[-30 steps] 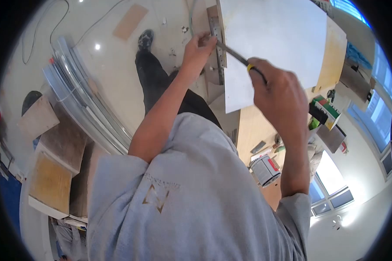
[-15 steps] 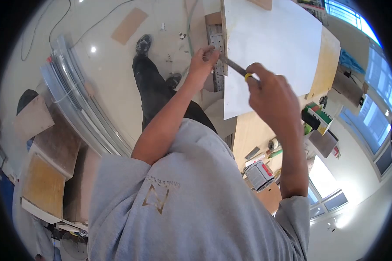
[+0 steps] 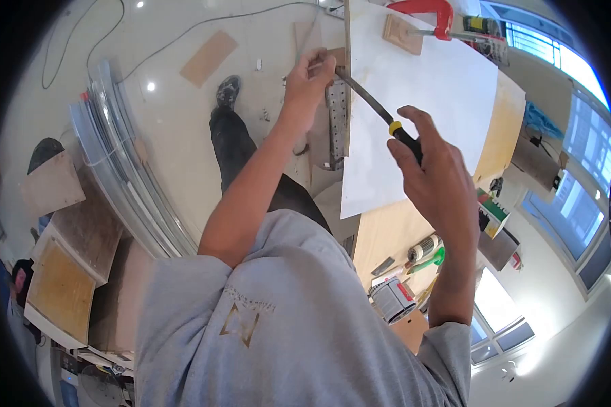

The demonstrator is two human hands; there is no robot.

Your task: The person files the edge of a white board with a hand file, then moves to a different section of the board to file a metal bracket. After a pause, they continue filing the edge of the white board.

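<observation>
My right hand (image 3: pixel 441 173) is closed round the black handle of a long file (image 3: pixel 370 100); its thumb and index finger are loosely apart. A yellow collar joins the handle to the dark blade, which slants over the white board (image 3: pixel 421 102) toward its left edge. Just beyond that edge, my left hand (image 3: pixel 309 88) has its fingers curled in a pinch by the blade's far end. A thin pale piece seems to show between these fingers, too small to name. Below the left hand, a perforated metal strip (image 3: pixel 337 125) runs along the table's side.
A red clamp (image 3: pixel 445 17) and a wooden block (image 3: pixel 402 34) are at the board's far end. A can (image 3: pixel 392 300), a green-handled tool (image 3: pixel 428 261) and a roll (image 3: pixel 424 249) lie nearer. Long metal profiles (image 3: pixel 125 163) and a cable (image 3: pixel 204 26) are on the floor.
My right hand has moved slightly back and down with the file, its fingers loosening so more of the handle shows. My left hand has shifted up and left. The view has tilted, showing the red clamp.
</observation>
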